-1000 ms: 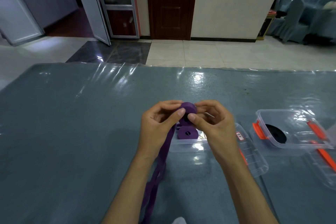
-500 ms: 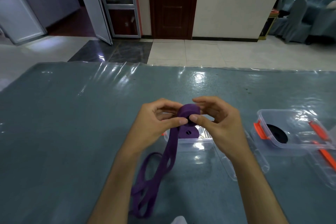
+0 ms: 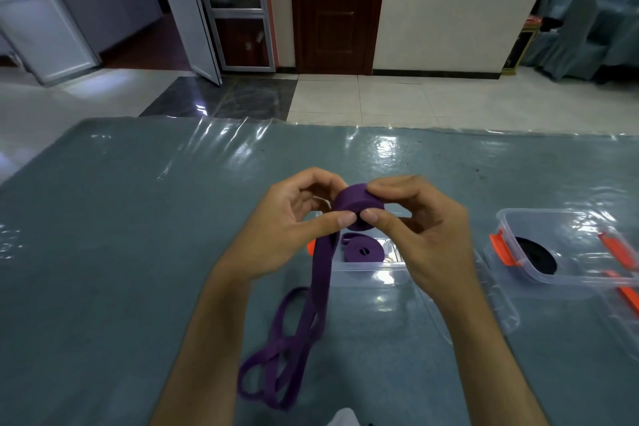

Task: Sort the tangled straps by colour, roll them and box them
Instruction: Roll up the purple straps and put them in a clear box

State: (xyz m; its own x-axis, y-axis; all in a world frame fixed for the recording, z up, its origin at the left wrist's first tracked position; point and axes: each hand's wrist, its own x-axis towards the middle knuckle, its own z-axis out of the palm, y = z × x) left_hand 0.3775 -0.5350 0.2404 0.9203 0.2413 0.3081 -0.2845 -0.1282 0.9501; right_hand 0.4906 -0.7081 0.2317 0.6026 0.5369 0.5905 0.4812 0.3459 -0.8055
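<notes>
Over our plastic-covered tabletop (image 3: pixel 138 252), mid-frame, our left hand (image 3: pixel 287 235) and right hand (image 3: pixel 425 239) pinch a purple strap roll (image 3: pixel 358 206), its loose tail (image 3: pixel 294 339) looping down.

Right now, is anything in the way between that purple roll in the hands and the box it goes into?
Nothing visible blocks it. The purple roll sits just above the open box, which already holds one purple roll. Only its own unrolled tail hangs down.

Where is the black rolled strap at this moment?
In the head view, the black rolled strap lies on the right side of the table, inside the clear box with orange clips, to the right of the right hand.
</notes>
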